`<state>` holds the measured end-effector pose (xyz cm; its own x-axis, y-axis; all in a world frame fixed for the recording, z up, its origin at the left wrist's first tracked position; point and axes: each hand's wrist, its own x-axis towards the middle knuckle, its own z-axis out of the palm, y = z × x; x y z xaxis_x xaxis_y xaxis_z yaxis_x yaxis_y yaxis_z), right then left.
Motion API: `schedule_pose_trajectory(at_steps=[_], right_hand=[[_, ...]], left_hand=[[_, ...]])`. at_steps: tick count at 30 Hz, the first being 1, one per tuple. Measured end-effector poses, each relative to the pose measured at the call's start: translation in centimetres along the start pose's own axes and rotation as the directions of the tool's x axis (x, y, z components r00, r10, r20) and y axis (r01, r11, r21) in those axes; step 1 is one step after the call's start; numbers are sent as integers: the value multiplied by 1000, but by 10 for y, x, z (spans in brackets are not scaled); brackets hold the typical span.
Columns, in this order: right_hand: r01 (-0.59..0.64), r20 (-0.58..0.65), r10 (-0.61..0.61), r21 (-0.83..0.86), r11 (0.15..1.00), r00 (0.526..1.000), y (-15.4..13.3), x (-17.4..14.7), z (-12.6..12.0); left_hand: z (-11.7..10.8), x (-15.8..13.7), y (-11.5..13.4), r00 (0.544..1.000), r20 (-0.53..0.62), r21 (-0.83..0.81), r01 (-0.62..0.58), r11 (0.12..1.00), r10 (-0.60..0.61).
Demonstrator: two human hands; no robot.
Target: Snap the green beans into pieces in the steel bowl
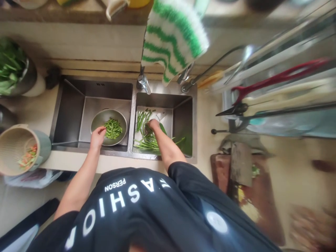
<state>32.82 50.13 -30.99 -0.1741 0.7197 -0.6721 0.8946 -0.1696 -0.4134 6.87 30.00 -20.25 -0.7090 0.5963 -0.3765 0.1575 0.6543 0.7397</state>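
Observation:
My left hand (pixel 98 135) is at the near left rim of a round grey bowl (pixel 95 120), its fingers pinched together. Whatever is between those fingertips is too small to make out. Short cut pieces of green beans (pixel 113 128) lie in the bowl, which stands in the left sink basin (pixel 70 115). In the right basin (pixel 183 112), my right hand (pixel 152 125) reaches down among long whole green beans (pixel 147 143). Its fingers point downward and are mostly hidden, so their grip does not show. More beans (pixel 141 119) lie just left of that hand.
A faucet (pixel 144 84) and a green-white striped cloth (pixel 173 38) hang over the divider. To the left stands a strainer bucket (pixel 43 147) with scraps. On the right are a cleaver (pixel 241 164) on a cutting board (pixel 265 196) and red-handled scissors (pixel 278 77).

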Motion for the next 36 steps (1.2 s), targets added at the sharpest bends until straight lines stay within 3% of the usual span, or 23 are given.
schedule_pose_trajectory(at_steps=[3,7,10,12,14,16,18,20,23,27,31,36], right_hand=[[-11,-77,15,50,999,997,7,0,-13],[47,-235,-17,122,991,972,16,-29,-46],[212,-359,-126,211,954,925,10,-68,-68],[456,-389,-320,332,826,864,-2,-99,-74],[642,-343,-542,416,644,767,-21,-132,-73],[735,-256,-708,423,530,658,-41,-162,-67],[799,-196,-806,389,458,558,-59,-186,-57],[846,-160,-863,347,405,479,-74,-201,-47],[890,-92,-915,288,354,394,-93,-212,-32],[927,-75,-950,254,276,303,-118,-220,-19],[972,-137,-964,101,214,226,-143,-230,-15],[986,-151,-975,-24,166,160,-152,-238,-14]], left_hand=[[-5,-2,6,991,-79,-29,-113,993,110],[-13,-8,29,975,-139,-72,-184,980,173],[-12,-23,54,975,-136,-206,-203,957,177],[-8,-40,70,985,-89,-364,-172,915,150],[-4,-59,86,991,20,-538,-104,837,136],[-3,-76,98,978,123,-682,-42,730,170],[-8,-88,106,966,154,-775,-14,632,210],[-19,-95,107,966,117,-826,-35,562,231],[-39,-102,101,967,36,-844,-105,526,251],[-56,-108,88,950,-69,-779,-242,579,304],[-60,-112,81,918,-71,-704,-323,633,389],[-64,-116,79,883,-127,-609,-429,667,451]])
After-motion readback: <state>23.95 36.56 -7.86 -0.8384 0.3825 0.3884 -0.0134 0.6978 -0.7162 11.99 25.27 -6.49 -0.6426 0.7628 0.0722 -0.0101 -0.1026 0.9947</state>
